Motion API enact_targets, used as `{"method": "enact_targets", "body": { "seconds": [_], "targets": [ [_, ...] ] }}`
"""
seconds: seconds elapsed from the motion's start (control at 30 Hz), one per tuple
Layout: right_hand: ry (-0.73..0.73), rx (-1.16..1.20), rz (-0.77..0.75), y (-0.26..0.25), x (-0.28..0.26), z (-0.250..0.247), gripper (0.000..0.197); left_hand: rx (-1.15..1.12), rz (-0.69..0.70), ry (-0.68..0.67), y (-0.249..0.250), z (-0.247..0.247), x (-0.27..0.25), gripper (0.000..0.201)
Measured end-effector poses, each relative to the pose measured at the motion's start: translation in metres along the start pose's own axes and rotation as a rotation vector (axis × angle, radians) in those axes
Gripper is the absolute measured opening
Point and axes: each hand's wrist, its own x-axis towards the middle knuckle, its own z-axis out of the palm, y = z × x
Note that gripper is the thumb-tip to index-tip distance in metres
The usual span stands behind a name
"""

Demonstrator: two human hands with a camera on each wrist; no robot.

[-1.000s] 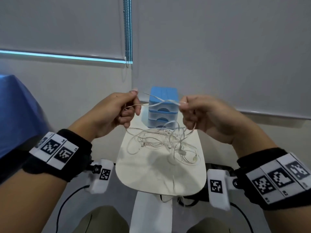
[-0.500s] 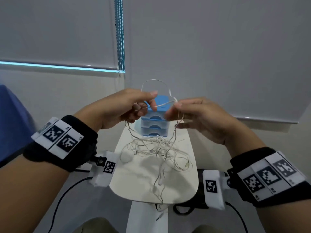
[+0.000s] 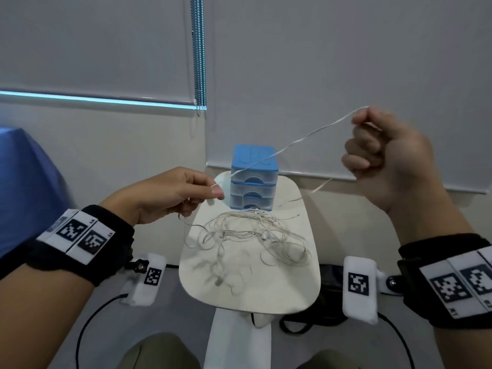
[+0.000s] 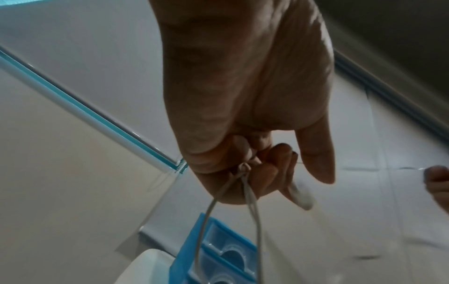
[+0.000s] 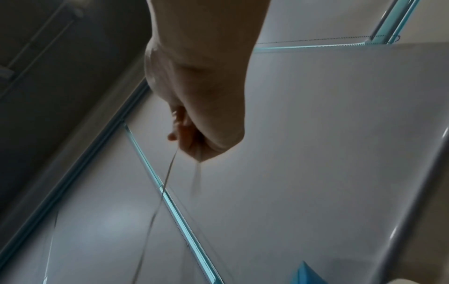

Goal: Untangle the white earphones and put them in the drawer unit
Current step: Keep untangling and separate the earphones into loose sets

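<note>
White cord pulled taut between both hands

White cord (image 3: 292, 143) runs tight between my two pinches. My left hand (image 3: 170, 194) nips it between thumb and forefinger just in front of the drawer unit (image 3: 254, 166); from the left wrist view the other fingers (image 4: 269, 173) are curled in, with two strands hanging from them and a blurred white piece beside them that I cannot identify. My right hand (image 3: 386, 161) is raised higher and out to the right, fingers folded into a loose fist with the cord caught at the top of it; a short loose end trails below the fist.

Most of the earphones (image 3: 253, 233) lie in a tangled heap on the small white table (image 3: 250, 288), just in front of the blue drawer unit, whose three drawers look closed. Behind the table hang grey window blinds (image 3: 319, 62) with a bead chain (image 3: 199, 49).
</note>
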Motion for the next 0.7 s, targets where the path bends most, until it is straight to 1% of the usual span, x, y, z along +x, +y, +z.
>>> {"method": "enact_targets", "body": {
  "seconds": [0.07,0.13,0.23,0.3,0.37,0.43,0.5,0.57,0.6,0.7],
  "targets": [
    [0.055,0.061,-0.084,-0.004,0.004,-0.006,0.028,0.023,-0.021,0.022,-0.009,-0.003,0.0,0.015],
    [0.132,0.074,-0.151,-0.006,0.006,-0.012,0.028,0.057,-0.046,0.064,-0.017,-0.005,0.0,0.014],
    [0.263,-0.015,-0.194,-0.003,0.007,-0.022,0.027,0.011,-0.063,0.167,-0.024,-0.008,0.003,0.034],
    [0.352,-0.174,-0.156,0.004,0.01,-0.034,0.027,-0.079,-0.037,0.234,-0.023,-0.011,0.004,0.043],
    [0.415,-0.418,-0.076,0.015,0.015,-0.052,0.026,-0.164,0.012,0.315,-0.021,-0.018,0.003,0.047],
    [0.411,-0.657,-0.002,0.026,0.018,-0.072,0.021,-0.26,0.063,0.415,-0.018,-0.028,0.003,0.048],
    [0.399,-0.862,0.038,0.037,0.018,-0.089,0.02,-0.382,0.088,0.468,-0.011,-0.036,0.004,0.047],
    [0.376,-0.971,0.077,0.049,0.017,-0.1,0.022,-0.448,0.075,0.471,-0.002,-0.042,0.004,0.045],
    [0.366,-0.99,0.099,0.053,0.016,-0.102,0.024,-0.435,0.064,0.463,0.003,-0.044,0.004,0.046],
    [0.374,-1.052,0.123,0.06,0.013,-0.11,0.027,-0.297,0.065,0.411,0.016,-0.052,0.004,0.049]
  ]
}}
